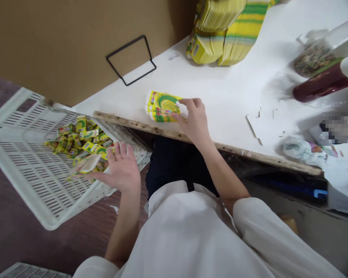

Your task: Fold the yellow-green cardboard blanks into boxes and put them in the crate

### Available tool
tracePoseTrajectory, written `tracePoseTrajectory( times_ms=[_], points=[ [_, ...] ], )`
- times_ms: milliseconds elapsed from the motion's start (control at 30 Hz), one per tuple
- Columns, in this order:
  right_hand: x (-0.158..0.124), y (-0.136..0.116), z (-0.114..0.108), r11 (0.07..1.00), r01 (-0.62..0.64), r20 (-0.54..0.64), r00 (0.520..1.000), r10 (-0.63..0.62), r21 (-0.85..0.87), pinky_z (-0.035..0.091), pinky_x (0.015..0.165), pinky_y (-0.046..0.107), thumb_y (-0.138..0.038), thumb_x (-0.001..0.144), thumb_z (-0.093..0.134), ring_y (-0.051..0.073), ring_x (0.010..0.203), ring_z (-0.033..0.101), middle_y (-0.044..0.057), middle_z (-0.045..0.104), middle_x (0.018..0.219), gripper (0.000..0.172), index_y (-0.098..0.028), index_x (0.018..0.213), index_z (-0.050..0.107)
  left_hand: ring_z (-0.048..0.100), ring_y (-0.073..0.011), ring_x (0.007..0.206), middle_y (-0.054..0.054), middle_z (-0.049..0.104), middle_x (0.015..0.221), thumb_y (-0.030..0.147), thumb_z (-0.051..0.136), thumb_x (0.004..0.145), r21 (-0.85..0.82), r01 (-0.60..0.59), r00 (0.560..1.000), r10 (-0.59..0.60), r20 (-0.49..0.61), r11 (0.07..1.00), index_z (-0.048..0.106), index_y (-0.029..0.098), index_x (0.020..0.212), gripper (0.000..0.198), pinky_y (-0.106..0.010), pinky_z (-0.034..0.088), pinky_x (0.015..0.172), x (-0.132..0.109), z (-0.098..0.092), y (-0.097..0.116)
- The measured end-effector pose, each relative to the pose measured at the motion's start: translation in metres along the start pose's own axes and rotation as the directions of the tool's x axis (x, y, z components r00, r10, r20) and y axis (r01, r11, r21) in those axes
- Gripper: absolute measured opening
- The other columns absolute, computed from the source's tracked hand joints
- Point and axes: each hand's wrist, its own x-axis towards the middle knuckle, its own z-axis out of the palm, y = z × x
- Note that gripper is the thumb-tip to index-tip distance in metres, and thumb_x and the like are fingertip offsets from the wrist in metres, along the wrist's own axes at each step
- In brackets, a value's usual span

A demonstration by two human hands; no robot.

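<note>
My left hand is open, palm up and fingers spread, at the near rim of a white plastic basket. Just beyond its thumb a small yellow-green carton shows blurred above the basket, apparently in the air. Several folded small yellow-green cartons lie heaped inside the basket. On the white table, my right hand grips the right end of a flat yellow-green carton, thumb on the near side and index finger on the far side. This carton tops a small stack of flat ones.
A large brown cardboard box stands at the back left, a black wire frame against it. Bundles of flat cartons are at the back. Jars, a dark red cup and a plastic bag sit right. A wooden strip edges the white table.
</note>
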Motion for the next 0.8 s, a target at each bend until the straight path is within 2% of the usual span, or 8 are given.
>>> tracePoseTrajectory(
  times_ms=[100, 200, 333, 467, 600, 700, 800],
  points=[
    [0.013, 0.011, 0.013, 0.99, -0.028, 0.023, 0.999, 0.031, -0.141, 0.044, 0.098, 0.059, -0.033, 0.093, 0.064, 0.034, 0.108, 0.05, 0.016, 0.053, 0.11, 0.02, -0.017, 0.106, 0.061, 0.063, -0.0274, 0.118, -0.012, 0.067, 0.12, 0.093, 0.047, 0.072, 0.041, 0.17, 0.984, -0.171, 0.041, 0.985, 0.065, 0.024, 0.107, 0.08, -0.044, 0.052, 0.102, -0.007, -0.001, -0.009],
    [0.014, 0.012, 0.018, 0.985, -0.025, 0.055, 0.998, 0.035, -0.173, 0.042, 0.098, 0.059, -0.029, 0.094, 0.061, 0.034, 0.107, 0.048, 0.017, 0.052, 0.109, 0.018, -0.015, 0.105, 0.058, 0.068, -0.0235, 0.104, -0.012, 0.069, 0.117, 0.08, 0.056, 0.081, 0.097, 0.245, 0.955, -0.257, 0.145, 0.965, 0.065, 0.023, 0.116, 0.068, -0.039, 0.055, 0.091, -0.018, 0.001, -0.019],
    [0.015, 0.011, 0.016, 0.979, -0.014, 0.107, 0.994, 0.036, -0.205, 0.04, 0.1, 0.058, -0.031, 0.095, 0.059, 0.034, 0.109, 0.049, 0.018, 0.053, 0.11, 0.021, -0.014, 0.107, 0.056, 0.069, -0.0196, 0.092, -0.011, 0.071, 0.109, 0.068, 0.067, 0.082, 0.125, 0.263, 0.929, -0.286, 0.236, 0.957, 0.066, 0.022, 0.121, 0.06, -0.032, 0.056, 0.08, -0.023, 0.002, -0.025],
    [0.017, 0.01, 0.012, 0.975, 0.029, 0.127, 0.992, -0.001, -0.221, 0.041, 0.099, 0.056, -0.03, 0.095, 0.057, 0.034, 0.108, 0.051, 0.017, 0.056, 0.109, 0.022, -0.015, 0.11, 0.055, 0.069, -0.0156, 0.088, -0.007, 0.072, 0.105, 0.057, 0.069, 0.086, 0.139, 0.261, 0.899, -0.293, 0.324, 0.955, 0.066, 0.022, 0.12, 0.049, -0.028, 0.056, 0.077, -0.023, 0.002, -0.027],
    [0.016, 0.009, 0.01, 0.959, 0.001, 0.085, 0.996, 0.024, -0.285, 0.044, 0.095, 0.052, -0.026, 0.093, 0.061, 0.032, 0.104, 0.053, 0.017, 0.057, 0.11, 0.02, -0.015, 0.109, 0.056, 0.069, -0.0136, 0.083, -0.006, 0.073, 0.102, 0.05, 0.074, 0.084, 0.161, 0.276, 0.89, -0.316, 0.33, 0.947, 0.068, 0.022, 0.117, 0.043, -0.025, 0.057, 0.074, -0.025, 0.004, -0.028],
    [0.018, 0.01, 0.008, 0.957, 0.007, 0.096, 0.995, 0.022, -0.291, 0.045, 0.093, 0.051, -0.023, 0.093, 0.061, 0.031, 0.101, 0.053, 0.016, 0.057, 0.106, 0.012, -0.016, 0.101, 0.056, 0.069, -0.0125, 0.081, -0.005, 0.074, 0.1, 0.048, 0.076, 0.083, 0.166, 0.298, 0.884, -0.338, 0.323, 0.94, 0.07, 0.022, 0.114, 0.04, -0.023, 0.057, 0.072, -0.026, 0.005, -0.029],
    [0.02, 0.012, 0.009, 0.961, 0.029, 0.12, 0.993, 0.005, -0.274, 0.045, 0.093, 0.051, -0.021, 0.089, 0.063, 0.031, 0.1, 0.054, 0.015, 0.058, 0.102, 0.014, -0.017, 0.099, 0.055, 0.069, -0.0118, 0.079, -0.004, 0.074, 0.098, 0.045, 0.077, 0.083, 0.175, 0.307, 0.875, -0.35, 0.335, 0.935, 0.07, 0.022, 0.113, 0.038, -0.022, 0.057, 0.072, -0.025, 0.007, -0.03]
  ],
)
